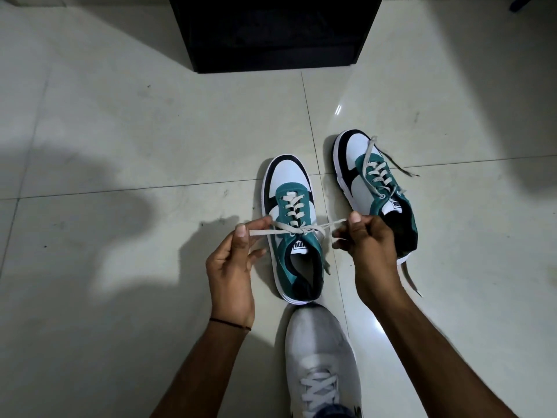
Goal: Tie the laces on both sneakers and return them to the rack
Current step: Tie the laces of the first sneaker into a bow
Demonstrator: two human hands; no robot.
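At the bottom centre of the frame, a white shoe [322, 363] worn on the foot, its toe touching the heel of the near sneaker [291, 233].

Just above, both hands raised over that sneaker. Left hand [232, 267], left of centre, pinched shut on one lace end [262, 230] between thumb and finger, a thin dark band [230, 324] at the wrist. Right hand [367, 239], right of centre, closed tight on the other lace end [334, 223]. Lace pulled taut between them, crossed over the tongue at the top eyelets; no bow formed yet.

Near sneaker flat on the floor [120, 146] in the middle of the frame, toe pointing to the top edge: teal, white and black, with grey lacing.

Farther up and to the right, the second sneaker [376, 188], same colours, angled with toe toward upper left, its heel partly hidden behind the right hand. Laces loose [391, 159], one end trailing right across the tile, another lying by the heel.

Pale glossy tiles all around, shadowed at left.

At the top centre, a black rack [274, 34], well apart from both sneakers, interior too dark to read.
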